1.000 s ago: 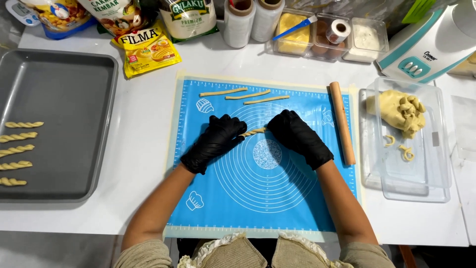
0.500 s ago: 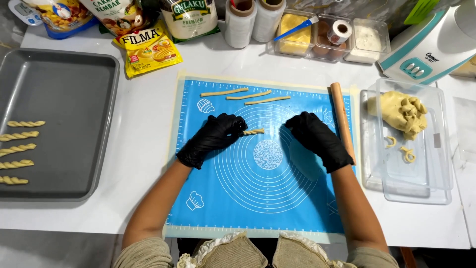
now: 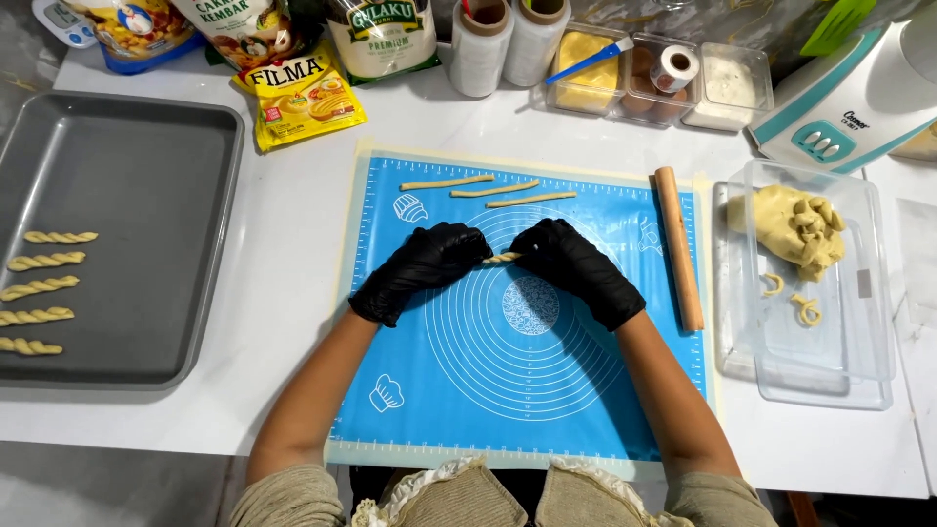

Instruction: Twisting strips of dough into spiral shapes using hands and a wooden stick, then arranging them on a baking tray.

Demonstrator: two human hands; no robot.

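Five twisted dough sticks [image 3: 44, 291] lie on the grey metal baking tray [image 3: 146, 195], three plain dough ropes [image 3: 488, 190] wait on the blue silicone mat [image 3: 586, 390], and the black-gloved left hand [image 3: 425, 268] and right hand [image 3: 576, 268] pinch a sixth short twisted dough piece [image 3: 503, 258] by its ends.

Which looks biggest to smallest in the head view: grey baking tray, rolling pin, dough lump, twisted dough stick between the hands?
1. Grey baking tray, by far the largest.
2. Rolling pin and dough lump: the pin is longer, the lump bulkier, so no clear order.
3. Twisted dough stick, mostly covered by the left hand and right hand.
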